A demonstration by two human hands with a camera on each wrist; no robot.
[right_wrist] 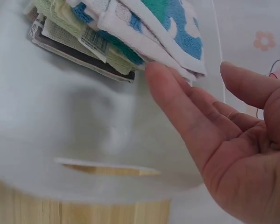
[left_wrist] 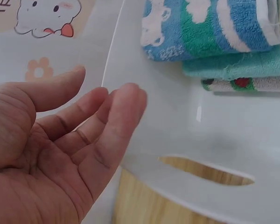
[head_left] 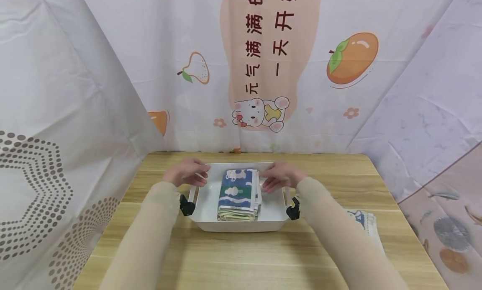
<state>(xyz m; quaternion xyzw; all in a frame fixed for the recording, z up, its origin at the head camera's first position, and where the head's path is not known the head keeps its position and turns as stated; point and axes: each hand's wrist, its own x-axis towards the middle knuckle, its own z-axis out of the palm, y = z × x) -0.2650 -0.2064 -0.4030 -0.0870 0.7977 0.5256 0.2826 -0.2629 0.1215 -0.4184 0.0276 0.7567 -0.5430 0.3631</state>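
A white plastic basket [head_left: 241, 226] with a slot handle at each end stands on the table. Inside it lies a stack of folded towels [head_left: 236, 191], the top one blue and green with white figures. My left hand [head_left: 188, 172] hovers over the basket's left end, its fingers loosely bent and apart from the towels. Over the right side is my right hand [head_left: 282, 175], fingers extended beside the stack's right edge. In the right wrist view its fingertips are close to the top towel [right_wrist: 177, 32]; whether they touch cannot be told. Neither hand holds anything.
Another small towel [head_left: 361, 219], white and blue, lies on the wooden table [head_left: 248, 260] at the right, partly hidden by my right sleeve. A printed curtain [head_left: 211, 114] hangs behind the table's far edge, with more cloth at both sides.
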